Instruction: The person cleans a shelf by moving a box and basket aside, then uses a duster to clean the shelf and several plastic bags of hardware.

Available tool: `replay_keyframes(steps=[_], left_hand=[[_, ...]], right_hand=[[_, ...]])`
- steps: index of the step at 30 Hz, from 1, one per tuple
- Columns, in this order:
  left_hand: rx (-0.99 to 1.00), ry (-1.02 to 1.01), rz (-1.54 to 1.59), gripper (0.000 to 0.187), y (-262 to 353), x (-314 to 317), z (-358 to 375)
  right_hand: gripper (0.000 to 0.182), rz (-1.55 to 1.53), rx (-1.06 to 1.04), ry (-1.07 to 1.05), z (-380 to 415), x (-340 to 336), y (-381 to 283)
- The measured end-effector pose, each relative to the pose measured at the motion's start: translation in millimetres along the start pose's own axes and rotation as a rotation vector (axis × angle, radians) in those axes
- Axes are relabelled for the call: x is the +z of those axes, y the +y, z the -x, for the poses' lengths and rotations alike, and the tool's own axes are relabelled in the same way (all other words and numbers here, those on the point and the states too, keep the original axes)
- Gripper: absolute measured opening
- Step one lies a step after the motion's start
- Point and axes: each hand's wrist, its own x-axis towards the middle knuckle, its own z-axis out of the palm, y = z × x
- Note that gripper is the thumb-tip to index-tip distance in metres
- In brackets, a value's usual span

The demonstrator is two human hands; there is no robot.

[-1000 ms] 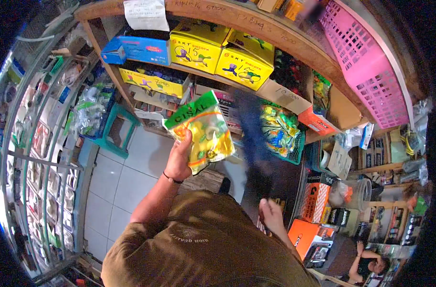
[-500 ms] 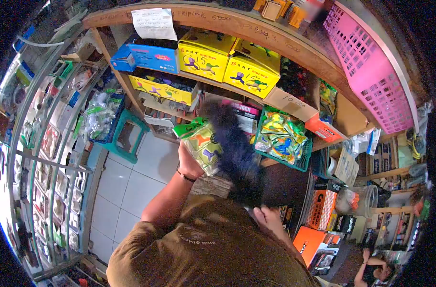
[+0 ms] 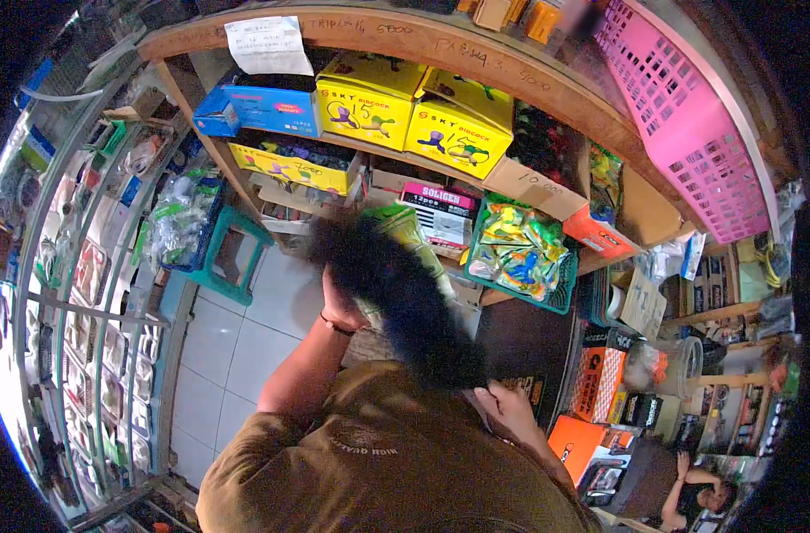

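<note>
My left hand is closed around a clear, green-topped package, held up in front of the shelf; most of it is hidden behind a dark feather duster. The duster is blurred by motion and lies across the package and in front of the fingers of my left hand. Low on the right, my right hand is closed at the duster's lower end, with its fingers wrapped round the handle.
Ahead, a wooden shelf carries yellow bibcock boxes, a blue box and a green basket of packets. A pink basket stands upper right. A teal stool is left; a person sits lower right.
The duster's head has swung left across the package and now covers much of it. My left hand has moved slightly left; its package is tilted differently. The view has shifted a little.
</note>
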Motion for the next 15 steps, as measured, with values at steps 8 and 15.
replay_keyframes(steps=[8,15], left_hand=[[0.033,-0.005,-0.266,0.059,-1,0,3],[-0.036,-0.125,0.178,0.056,11,8,8]], right_hand=[[0.035,-0.056,0.180,-0.057,4,5,3],[0.031,-0.017,0.096,0.023,-3,7,7]])
